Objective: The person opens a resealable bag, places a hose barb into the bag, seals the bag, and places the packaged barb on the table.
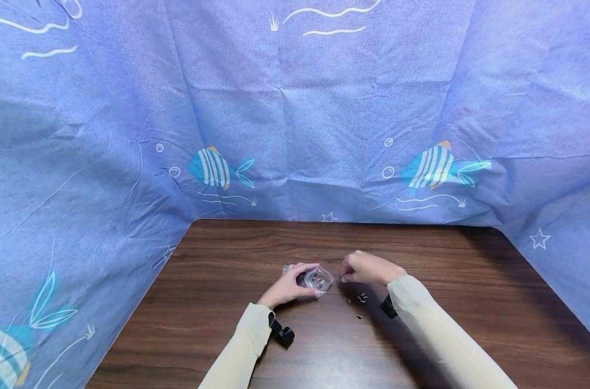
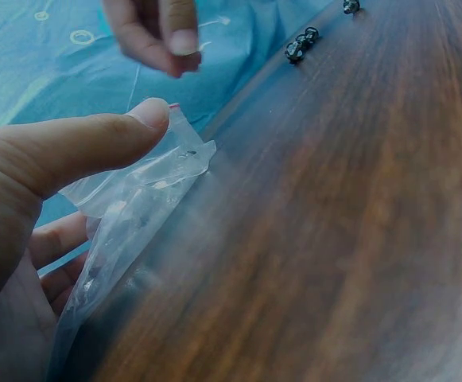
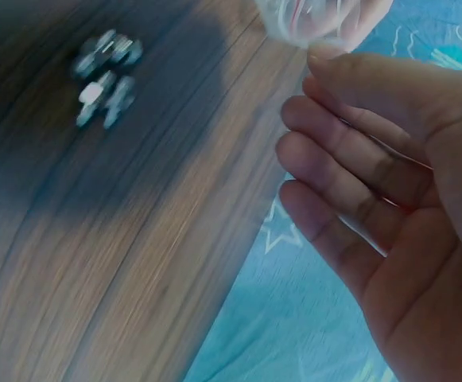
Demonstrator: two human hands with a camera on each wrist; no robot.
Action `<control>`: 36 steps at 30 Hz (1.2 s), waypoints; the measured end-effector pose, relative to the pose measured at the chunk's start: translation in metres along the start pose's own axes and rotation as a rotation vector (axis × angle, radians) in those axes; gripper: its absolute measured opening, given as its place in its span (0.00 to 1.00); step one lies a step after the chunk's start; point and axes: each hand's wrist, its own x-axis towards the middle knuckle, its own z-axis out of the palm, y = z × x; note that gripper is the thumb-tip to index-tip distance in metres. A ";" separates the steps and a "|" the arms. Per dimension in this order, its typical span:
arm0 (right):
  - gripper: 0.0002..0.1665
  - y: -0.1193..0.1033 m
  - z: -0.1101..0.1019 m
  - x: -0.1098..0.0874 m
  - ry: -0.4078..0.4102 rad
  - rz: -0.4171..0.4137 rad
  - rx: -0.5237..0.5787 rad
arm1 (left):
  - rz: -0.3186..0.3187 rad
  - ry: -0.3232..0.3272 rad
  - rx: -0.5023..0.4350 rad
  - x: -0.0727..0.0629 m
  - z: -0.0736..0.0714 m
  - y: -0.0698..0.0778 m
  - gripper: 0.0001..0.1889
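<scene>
My left hand [image 1: 291, 284] grips a clear zip bag [image 1: 326, 287], thumb on the near side and fingers on the far side. The bag's mouth is spread, and several small metal pieces [image 1: 317, 280] show inside it. Just right of the bag is my right hand [image 1: 365, 267], its thumb and index tip close together and the other fingers loosely bent in the right wrist view. I cannot tell whether a small piece is pinched there. A little pile of shiny metal pieces that look like screws [image 1: 362, 297] lies on the table below the right hand.
Two single small pieces lie apart from the pile, one [image 1: 359, 316] nearer me and another [image 1: 349, 302] to its left. The dark wood table [image 1: 217, 259] ends at a blue fish-print curtain [image 1: 324, 108] behind and at the sides.
</scene>
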 end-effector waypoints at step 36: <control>0.03 0.023 0.015 -0.037 -0.073 0.071 0.064 | -0.011 -0.014 0.011 -0.001 -0.002 0.001 0.36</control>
